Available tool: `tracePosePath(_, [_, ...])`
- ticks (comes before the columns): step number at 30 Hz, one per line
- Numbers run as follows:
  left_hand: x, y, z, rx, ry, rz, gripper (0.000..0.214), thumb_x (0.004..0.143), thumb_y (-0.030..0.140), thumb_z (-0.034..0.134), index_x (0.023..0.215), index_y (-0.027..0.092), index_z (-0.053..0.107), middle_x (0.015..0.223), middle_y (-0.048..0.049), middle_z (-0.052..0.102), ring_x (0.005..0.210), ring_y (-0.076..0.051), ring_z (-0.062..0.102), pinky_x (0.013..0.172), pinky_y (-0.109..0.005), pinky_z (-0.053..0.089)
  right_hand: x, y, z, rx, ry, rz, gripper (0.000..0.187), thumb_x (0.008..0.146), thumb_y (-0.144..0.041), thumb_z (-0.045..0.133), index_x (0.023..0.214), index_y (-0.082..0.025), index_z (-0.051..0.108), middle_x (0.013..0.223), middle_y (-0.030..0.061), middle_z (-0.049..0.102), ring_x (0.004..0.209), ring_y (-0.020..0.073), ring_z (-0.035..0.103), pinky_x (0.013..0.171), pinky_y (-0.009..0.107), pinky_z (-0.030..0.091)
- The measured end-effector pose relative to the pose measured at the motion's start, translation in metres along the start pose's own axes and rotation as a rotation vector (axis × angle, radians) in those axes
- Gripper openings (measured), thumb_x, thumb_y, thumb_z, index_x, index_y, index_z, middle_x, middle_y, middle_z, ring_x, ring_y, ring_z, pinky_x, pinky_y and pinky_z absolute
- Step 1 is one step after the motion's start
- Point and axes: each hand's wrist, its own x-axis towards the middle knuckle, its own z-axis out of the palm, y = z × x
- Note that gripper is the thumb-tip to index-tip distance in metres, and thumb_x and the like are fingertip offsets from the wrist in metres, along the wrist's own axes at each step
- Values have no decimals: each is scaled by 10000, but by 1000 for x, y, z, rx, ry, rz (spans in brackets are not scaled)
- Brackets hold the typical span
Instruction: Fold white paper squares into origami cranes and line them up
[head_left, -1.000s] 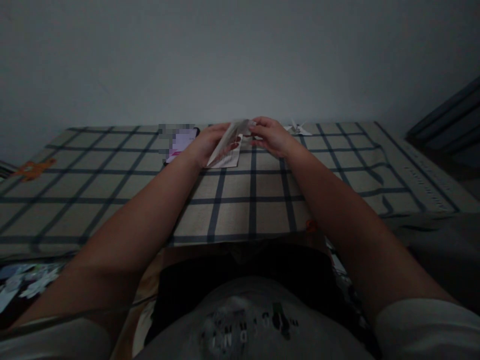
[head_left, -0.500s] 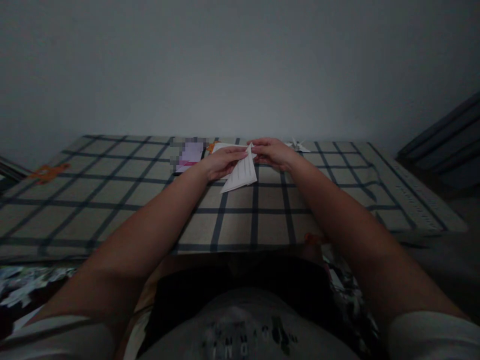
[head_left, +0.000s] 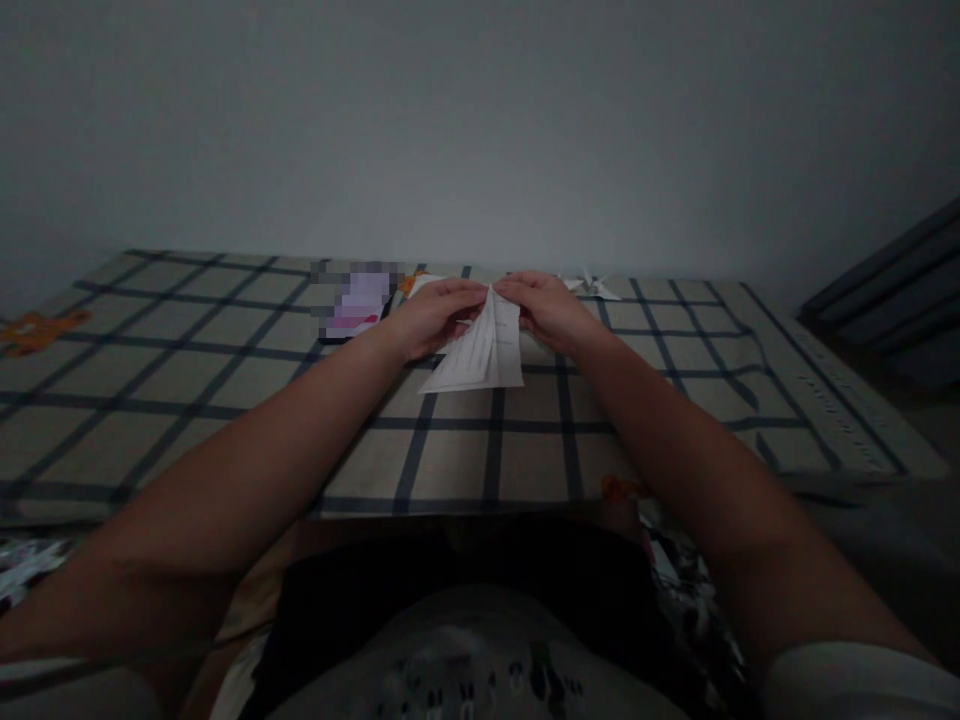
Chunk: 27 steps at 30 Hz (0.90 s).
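Observation:
A folded sheet of white paper (head_left: pixel 480 355) with faint printed lines hangs over the checked cloth, its top point pinched between both hands. My left hand (head_left: pixel 435 315) grips the top from the left with fingers closed. On the other side my right hand (head_left: pixel 544 308) pinches the same point. The paper's lower flaps spread toward me and touch the cloth.
The checked cloth (head_left: pixel 187 390) covers a table against a plain wall. A phone with a lit screen (head_left: pixel 356 302) lies behind my left hand. A small white paper crane (head_left: pixel 596 287) sits behind my right hand. An orange paper shape (head_left: pixel 34 330) lies at the far left.
The paper was turned over and lowered toward me. Its red-printed side no longer shows, and the lined flaps now fan out wider beneath my pinching fingers.

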Motion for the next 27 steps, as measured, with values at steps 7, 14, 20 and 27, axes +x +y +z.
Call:
tracePosePath(7, [-4,4,6,32,-30,9,162,794,262,911,762,160,788,715,-17,748,572,-86,637,520,-193,478,-2,-1,0,-88,44,-37,110,929,-215,766,841,-155,738,718,-28,664,640,68,574,580,178,425])
tracePosePath(14, [-9,11,10,117,43,-22,94,792,209,856,808,147,786,722,-16,758,581,-106,663,570,-218,518,2,4,1,-10,-21,-49,80,850,-206,813,864,-148,759,817,4,739,748,101,659,707,213,521])
tracePosePath(20, [-5,9,3,195,16,-9,157,796,167,793,663,150,712,587,28,631,492,-51,532,499,-177,412,4,11,-8,-143,-41,-31,77,864,-231,804,837,-164,778,720,-3,695,631,98,572,586,222,427])
tracePosePath(27, [-12,15,11,320,98,-23,107,781,145,735,687,171,693,602,31,619,513,-64,505,534,-199,404,3,12,-10,-225,-48,-3,84,864,-236,788,820,-171,757,745,-3,697,648,103,574,609,241,419])
